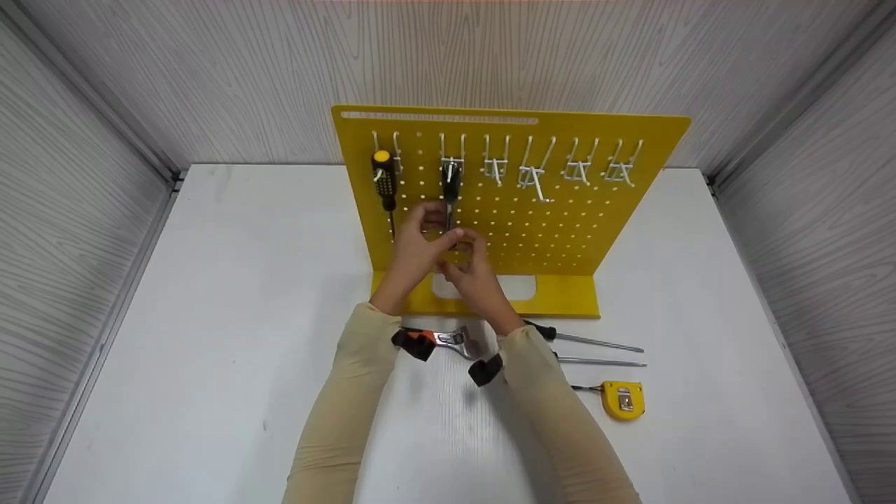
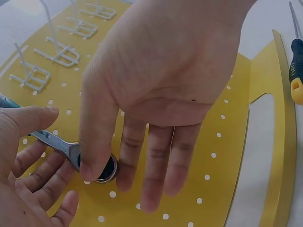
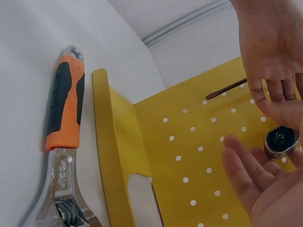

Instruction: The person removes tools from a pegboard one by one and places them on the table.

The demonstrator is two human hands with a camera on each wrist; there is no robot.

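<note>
A ratchet wrench [image 1: 451,183] with a dark handle hangs head-down from a hook on the yellow pegboard [image 1: 518,231]. My left hand [image 1: 418,241] is around its shaft, fingers loose and nearly straight, thumb lying across it in the left wrist view. Lower down, my right hand [image 1: 476,273] pinches the round ratchet head [image 3: 280,142] between thumb and index finger, the other fingers extended. Both hands are close together, their fingertips overlapping in the head view. Left of them, a black and yellow screwdriver [image 1: 384,180] hangs from another hook.
Several bare white hooks [image 1: 535,175] line the board's upper right. An adjustable wrench [image 3: 66,104] with an orange and black grip lies before the base. Two screwdrivers [image 1: 595,341], partly behind the right arm, and a yellow tape measure [image 1: 622,400] lie on the white table [image 1: 231,336].
</note>
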